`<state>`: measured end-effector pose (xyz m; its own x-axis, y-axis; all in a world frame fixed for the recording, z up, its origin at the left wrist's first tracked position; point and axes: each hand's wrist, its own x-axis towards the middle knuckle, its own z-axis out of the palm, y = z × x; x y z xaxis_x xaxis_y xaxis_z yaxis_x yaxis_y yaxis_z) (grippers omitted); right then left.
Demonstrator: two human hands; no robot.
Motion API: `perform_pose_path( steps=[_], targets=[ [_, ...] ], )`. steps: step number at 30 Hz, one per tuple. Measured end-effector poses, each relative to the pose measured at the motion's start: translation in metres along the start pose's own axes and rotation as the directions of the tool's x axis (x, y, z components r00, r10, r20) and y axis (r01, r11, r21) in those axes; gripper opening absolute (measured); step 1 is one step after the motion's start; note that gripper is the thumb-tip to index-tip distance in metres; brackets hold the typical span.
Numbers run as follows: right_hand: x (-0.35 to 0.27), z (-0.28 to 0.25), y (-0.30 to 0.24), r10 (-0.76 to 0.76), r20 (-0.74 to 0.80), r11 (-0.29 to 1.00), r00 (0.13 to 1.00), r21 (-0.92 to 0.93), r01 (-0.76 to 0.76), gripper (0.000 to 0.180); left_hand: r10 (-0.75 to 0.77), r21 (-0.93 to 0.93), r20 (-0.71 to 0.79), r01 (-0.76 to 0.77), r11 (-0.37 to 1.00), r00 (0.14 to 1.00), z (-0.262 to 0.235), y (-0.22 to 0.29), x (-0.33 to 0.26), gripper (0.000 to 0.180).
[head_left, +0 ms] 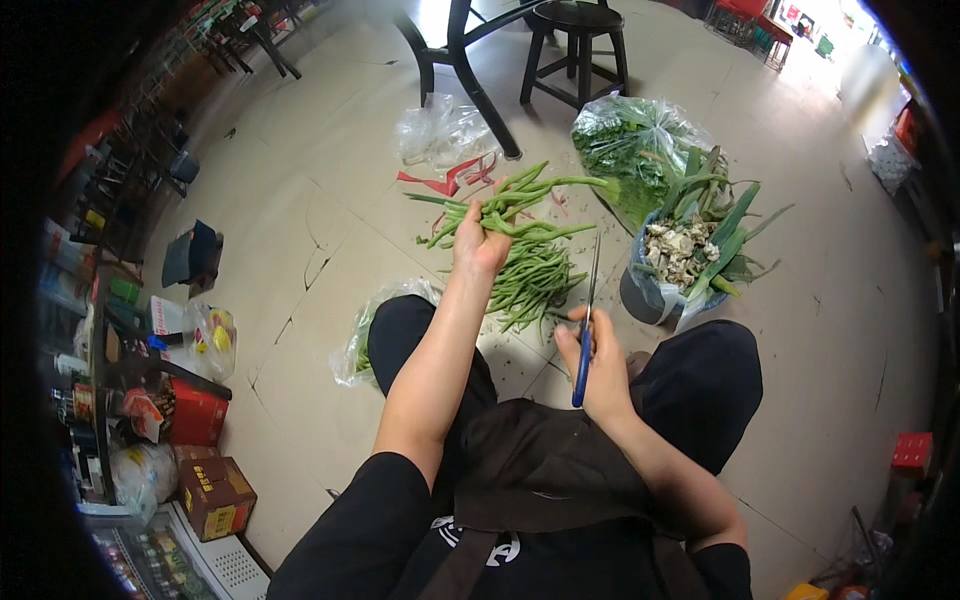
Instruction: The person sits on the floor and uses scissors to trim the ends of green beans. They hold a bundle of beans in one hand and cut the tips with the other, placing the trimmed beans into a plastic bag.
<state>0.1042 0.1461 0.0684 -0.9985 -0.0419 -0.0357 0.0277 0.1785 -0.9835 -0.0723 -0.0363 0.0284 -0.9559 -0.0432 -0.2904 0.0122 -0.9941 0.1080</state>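
Note:
My left hand (483,238) is closed round a bundle of long green beans (520,197), held above the floor with the ends sticking out on both sides. Under and behind that bundle lies a pile of loose green beans (535,285). In my right hand (604,372) is a pair of scissors (581,378) with blue handles. Its narrow blades point away from me, just right of the bean pile, and touch no beans that I can make out. My right fingers partly cover the handles.
Right of the pile stands a bag-lined bucket (640,297) full of vegetable scraps. Behind it lies a clear bag of leafy greens (640,140). A crumpled plastic bag (440,130), red strips (450,177) and a dark stool (578,22) are farther off. Another bag (352,345) rests beside my left knee.

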Motion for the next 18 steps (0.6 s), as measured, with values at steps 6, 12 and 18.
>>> perform_pose_path(
  steps=[6,12,18],
  targets=[
    [0.011,-0.004,0.032,-0.044,-0.036,0.998,0.998,-0.051,0.042,0.037,0.027,0.054,0.074,-0.031,0.998,0.997,-0.003,-0.007,0.002,0.048],
    [0.018,-0.015,0.022,-0.037,-0.084,0.999,0.996,0.000,0.037,0.036,-0.030,0.052,0.166,0.022,0.998,0.986,-0.012,-0.014,0.012,0.045],
    [0.019,-0.027,0.025,0.207,-0.074,0.940,0.975,0.291,-0.178,0.028,0.022,0.196,0.055,-0.033,0.980,0.998,0.004,-0.038,0.007,0.048]
  ],
)
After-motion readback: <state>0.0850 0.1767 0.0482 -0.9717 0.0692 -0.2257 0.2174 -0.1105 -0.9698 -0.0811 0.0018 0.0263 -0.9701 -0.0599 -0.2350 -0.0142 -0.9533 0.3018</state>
